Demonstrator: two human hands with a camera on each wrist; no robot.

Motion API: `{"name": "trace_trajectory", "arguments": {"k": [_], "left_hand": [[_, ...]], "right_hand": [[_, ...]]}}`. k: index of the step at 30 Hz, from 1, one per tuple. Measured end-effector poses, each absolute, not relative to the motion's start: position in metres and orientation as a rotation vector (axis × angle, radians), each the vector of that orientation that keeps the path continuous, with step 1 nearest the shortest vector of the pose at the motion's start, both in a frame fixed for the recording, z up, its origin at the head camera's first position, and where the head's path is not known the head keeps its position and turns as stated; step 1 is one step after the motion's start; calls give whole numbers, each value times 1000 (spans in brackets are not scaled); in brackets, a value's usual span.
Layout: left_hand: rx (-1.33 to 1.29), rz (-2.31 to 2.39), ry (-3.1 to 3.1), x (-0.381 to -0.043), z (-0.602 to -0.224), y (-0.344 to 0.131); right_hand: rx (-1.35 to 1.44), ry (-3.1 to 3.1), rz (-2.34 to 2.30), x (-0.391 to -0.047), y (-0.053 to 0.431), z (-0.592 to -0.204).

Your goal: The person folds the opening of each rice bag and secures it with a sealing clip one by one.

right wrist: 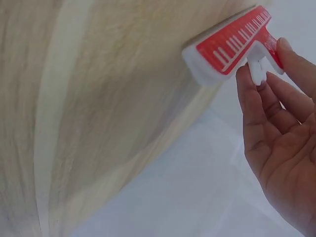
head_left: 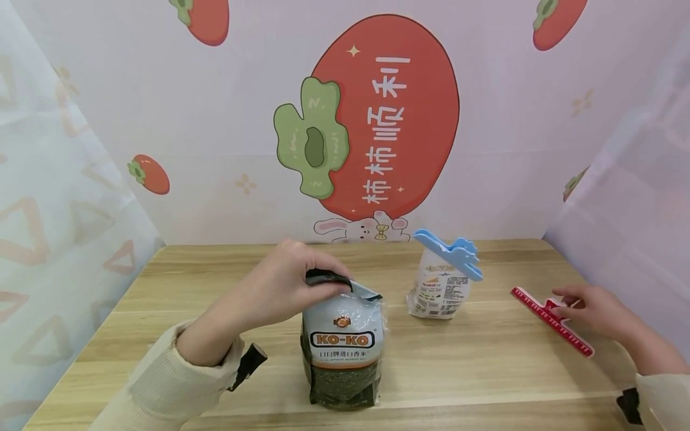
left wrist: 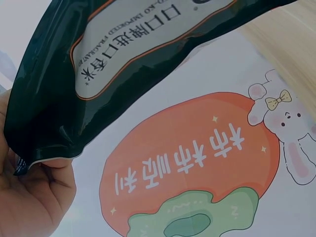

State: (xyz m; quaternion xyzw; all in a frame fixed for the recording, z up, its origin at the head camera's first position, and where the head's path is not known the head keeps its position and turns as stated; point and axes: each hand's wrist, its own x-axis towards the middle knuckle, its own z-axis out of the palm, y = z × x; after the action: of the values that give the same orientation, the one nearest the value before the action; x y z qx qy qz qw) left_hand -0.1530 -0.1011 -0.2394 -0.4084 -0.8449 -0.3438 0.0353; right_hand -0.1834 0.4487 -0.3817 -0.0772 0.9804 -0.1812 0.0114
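Observation:
A dark rice bag with a pale KO-KO label [head_left: 345, 339] stands upright on the table at front centre. My left hand [head_left: 283, 287] grips its folded top from above; in the left wrist view, the fingers hold the end of the bag [left wrist: 54, 98]. To the right, my right hand [head_left: 598, 311] pinches the handle of a red-and-white bag clip [head_left: 557, 326]. In the right wrist view, thumb and fingers are on the two handle tabs of the clip [right wrist: 237, 42], whose long bar is at the table surface. Whether the bar touches the wood I cannot tell.
Behind and right of the rice bag, a smaller white printed bag [head_left: 439, 290] stands with a blue clip [head_left: 450, 254] across its top. The wood-grain table [head_left: 463, 371] ends at a printed backdrop [head_left: 242, 209], with fabric hanging along both sides.

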Motion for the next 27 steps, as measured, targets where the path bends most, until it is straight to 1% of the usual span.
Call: {"name": "trace_trajectory", "arguments": {"k": [12,18,27], "left_hand": [[-1272,-1062,-2576,-152,-239,-102],[-1277,-1056,-2586,-152,-239,-100],[-1265,-1059,-2578,-153,-240,-101]], "right_hand": [[-173,3150,-636,-177,433,-363],[-228,3189,-772,-177,429,-367],[-315,3222,-961,-176,412,-345]]}}
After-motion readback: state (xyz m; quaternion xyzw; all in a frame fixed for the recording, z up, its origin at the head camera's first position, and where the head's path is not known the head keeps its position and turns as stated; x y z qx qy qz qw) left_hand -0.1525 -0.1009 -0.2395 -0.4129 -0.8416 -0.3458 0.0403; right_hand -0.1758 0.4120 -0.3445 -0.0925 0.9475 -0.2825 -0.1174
